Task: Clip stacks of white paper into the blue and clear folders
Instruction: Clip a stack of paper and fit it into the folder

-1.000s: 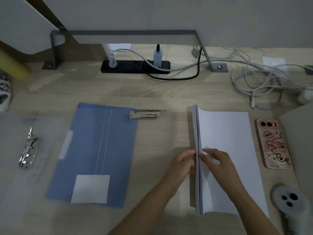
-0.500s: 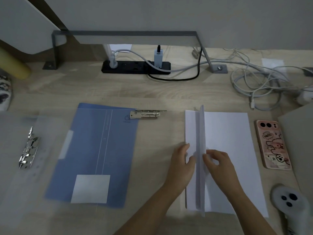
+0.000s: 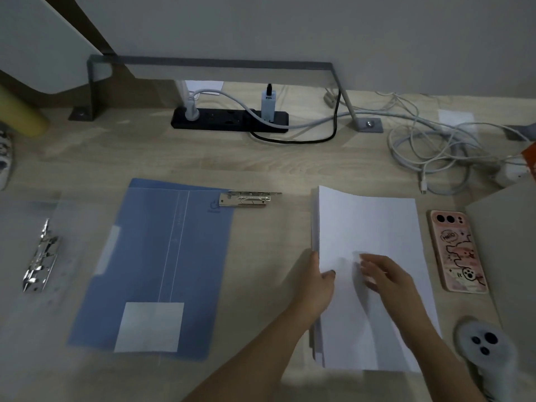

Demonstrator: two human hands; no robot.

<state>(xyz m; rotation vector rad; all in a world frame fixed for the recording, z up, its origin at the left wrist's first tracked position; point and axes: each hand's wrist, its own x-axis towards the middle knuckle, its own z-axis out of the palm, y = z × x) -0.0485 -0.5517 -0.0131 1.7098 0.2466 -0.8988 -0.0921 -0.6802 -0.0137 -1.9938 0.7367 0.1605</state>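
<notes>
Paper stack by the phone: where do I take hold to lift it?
Probably take the paper stack by its left long edge, coming from the left: the sheets sit lifted and fanned there, the left hand grips it there, and the phone crowds the right side.

Paper stack (image 3: pixel 374 227): the thin sheaf that stood on edge between the two hands half a second ago is down now. It lies over the rest of the sheets, with its far left corner bowed up a little.
Left hand (image 3: pixel 317 282): earlier pressed against the upright sheets, it now holds the stack's left edge with the thumb on top (the other fingers are hidden behind the edge).
Right hand (image 3: pixel 385 275): no longer pinching the raised sheaf, it rests on the top sheet with fingers extended, blurred by motion.
</notes>
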